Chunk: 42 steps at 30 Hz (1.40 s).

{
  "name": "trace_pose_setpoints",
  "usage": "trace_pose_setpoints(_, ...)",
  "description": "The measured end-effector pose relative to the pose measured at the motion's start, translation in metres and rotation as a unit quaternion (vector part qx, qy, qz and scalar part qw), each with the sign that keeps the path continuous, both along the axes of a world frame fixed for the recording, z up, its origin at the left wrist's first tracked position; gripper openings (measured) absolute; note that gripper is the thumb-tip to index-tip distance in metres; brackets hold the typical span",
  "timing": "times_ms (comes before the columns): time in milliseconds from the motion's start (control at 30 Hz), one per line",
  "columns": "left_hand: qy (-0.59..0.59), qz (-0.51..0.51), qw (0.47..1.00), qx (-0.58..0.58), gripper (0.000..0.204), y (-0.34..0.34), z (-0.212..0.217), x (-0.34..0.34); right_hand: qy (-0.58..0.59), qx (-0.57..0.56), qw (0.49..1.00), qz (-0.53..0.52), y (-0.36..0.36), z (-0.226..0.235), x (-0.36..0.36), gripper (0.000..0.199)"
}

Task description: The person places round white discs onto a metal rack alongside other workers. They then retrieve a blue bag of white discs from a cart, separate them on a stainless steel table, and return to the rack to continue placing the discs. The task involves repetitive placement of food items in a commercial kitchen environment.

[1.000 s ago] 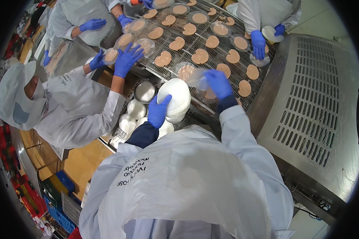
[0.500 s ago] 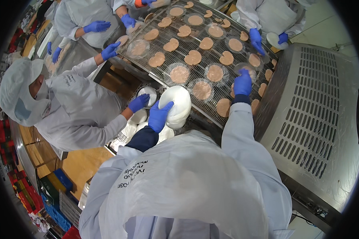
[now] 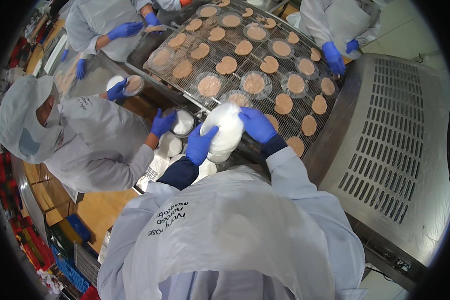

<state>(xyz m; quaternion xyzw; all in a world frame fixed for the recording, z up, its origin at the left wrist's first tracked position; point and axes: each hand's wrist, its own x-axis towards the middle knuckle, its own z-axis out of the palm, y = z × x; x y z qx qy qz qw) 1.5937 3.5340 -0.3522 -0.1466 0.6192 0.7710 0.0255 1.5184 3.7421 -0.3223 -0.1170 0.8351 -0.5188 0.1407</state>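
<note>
My left hand (image 3: 200,146) grips a thick stack of round, whitish plastic sheets (image 3: 224,131), held upright near the conveyor's front edge, with its thumb across the face. At the upper right of that stack, my right hand (image 3: 257,125) pinches the rim; whether one sheet or several lies between its fingers is hidden. Beyond both hands runs a wire-mesh conveyor (image 3: 220,50) carrying flat pinkish-brown patties (image 3: 283,103). Some patties, such as one near the middle (image 3: 255,83), lie on clear round sheets, while others rest directly on the mesh.
A co-worker (image 3: 105,142) at my left holds a patty on a round sheet (image 3: 133,85). White round stacks (image 3: 171,145) sit beside my left hand. Other gloved people stand across the conveyor. A slotted metal housing (image 3: 390,140) flanks my right side.
My right hand has come back from over the conveyor to the stack in my left hand. The patties have shifted up and left. The co-worker's far hand has drawn back with a patty.
</note>
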Motion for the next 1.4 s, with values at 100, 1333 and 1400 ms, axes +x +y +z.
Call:
trace_pose_setpoints(100, -0.013, 0.012, 1.000, 0.000, 0.037, 0.006, -0.015, 0.016, -0.016, 0.028, 0.999, 0.027, 0.013, 0.015, -0.001, 0.034)
trace_pose_setpoints(1333, 0.011, -0.003, 1.000, 0.004, 0.037, 0.122, -0.009, 0.081, 0.058, -0.057, 0.994, -0.070, 0.148, 0.009, 0.067, 0.025)
trace_pose_setpoints(1400, 0.008, 0.013, 1.000, 0.000, 0.036, 0.125, -0.011, 0.089, -0.012, -0.120, 0.991, -0.064, 0.158, 0.004, 0.068, 0.028)
